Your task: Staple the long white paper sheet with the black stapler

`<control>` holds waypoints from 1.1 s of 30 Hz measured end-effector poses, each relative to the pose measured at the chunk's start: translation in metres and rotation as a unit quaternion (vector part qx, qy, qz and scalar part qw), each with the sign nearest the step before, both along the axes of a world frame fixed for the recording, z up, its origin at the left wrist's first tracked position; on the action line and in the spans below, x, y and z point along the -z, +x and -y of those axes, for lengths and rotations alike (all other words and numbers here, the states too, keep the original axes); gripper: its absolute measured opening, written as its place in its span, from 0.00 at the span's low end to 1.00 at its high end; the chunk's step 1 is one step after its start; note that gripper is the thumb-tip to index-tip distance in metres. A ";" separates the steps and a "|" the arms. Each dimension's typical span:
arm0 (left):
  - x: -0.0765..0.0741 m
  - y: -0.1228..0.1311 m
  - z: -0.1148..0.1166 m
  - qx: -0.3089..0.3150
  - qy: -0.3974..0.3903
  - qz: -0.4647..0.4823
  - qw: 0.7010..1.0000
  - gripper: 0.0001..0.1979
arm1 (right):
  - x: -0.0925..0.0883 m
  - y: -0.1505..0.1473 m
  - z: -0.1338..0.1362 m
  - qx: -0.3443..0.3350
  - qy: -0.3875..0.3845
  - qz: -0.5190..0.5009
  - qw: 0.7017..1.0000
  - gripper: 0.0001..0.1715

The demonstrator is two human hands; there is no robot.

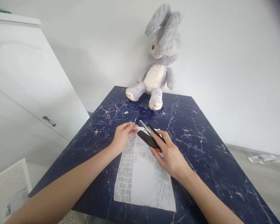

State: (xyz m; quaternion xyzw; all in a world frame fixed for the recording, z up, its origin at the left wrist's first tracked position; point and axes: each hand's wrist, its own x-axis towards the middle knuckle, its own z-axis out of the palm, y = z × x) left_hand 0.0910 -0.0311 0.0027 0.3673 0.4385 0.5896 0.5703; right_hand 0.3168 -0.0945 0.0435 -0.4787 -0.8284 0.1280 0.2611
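Observation:
My right hand (171,154) grips a black stapler (147,139) over the upper part of a printed sheet of paper (143,174). The stapler's jaws are spread apart, with a silver metal rail showing and an orange-red spot near my fingers. Beside the stapler's front end, at the sheet's upper left corner, my left hand (124,135) is closed with thumb and fingers together. Something small and pale shows at its fingertips, too small to name. A small pale piece (126,112) lies on the table farther back.
The dark blue marble-patterned table (196,149) meets a white wall at its far end. A grey plush rabbit (155,76) sits there against the wall. A white cabinet (32,81) stands at left, above a white perforated container (10,183). Clear plastic packaging (267,158) lies on the floor at right.

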 end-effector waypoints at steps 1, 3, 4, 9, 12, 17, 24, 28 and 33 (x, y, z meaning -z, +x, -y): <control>-0.001 -0.001 0.001 -0.042 0.027 -0.035 0.998 0.14 | 0.000 0.000 -0.002 0.016 -0.066 -0.067 0.995 0.27; -0.005 -0.004 0.003 -0.113 0.099 -0.124 0.981 0.14 | 0.001 0.001 -0.006 0.020 -0.209 -0.189 0.959 0.26; -0.007 -0.006 0.005 -0.134 0.137 -0.173 0.966 0.13 | 0.003 0.002 -0.008 0.013 -0.268 -0.238 0.934 0.27; -0.017 -0.008 0.018 -0.121 0.299 -0.369 0.872 0.11 | 0.012 0.006 -0.017 0.031 -0.317 -0.294 0.901 0.26; -0.018 -0.007 0.023 -0.070 0.392 -0.423 0.814 0.09 | 0.017 0.008 -0.021 0.024 -0.290 -0.238 0.927 0.28; -0.018 -0.004 0.027 0.003 0.464 -0.464 0.754 0.07 | 0.014 0.005 -0.019 -0.029 -0.156 -0.148 0.976 0.24; -0.019 -0.002 0.031 0.042 0.494 -0.483 0.722 0.06 | 0.019 -0.003 -0.014 -0.003 -0.078 -0.088 0.993 0.18; -0.018 -0.001 0.031 0.055 0.491 -0.477 0.726 0.07 | 0.020 -0.002 -0.016 0.033 -0.007 -0.074 0.997 0.16; -0.018 0.001 0.033 0.092 0.473 -0.480 0.733 0.11 | 0.001 0.001 -0.009 -0.065 0.042 -0.160 0.984 0.16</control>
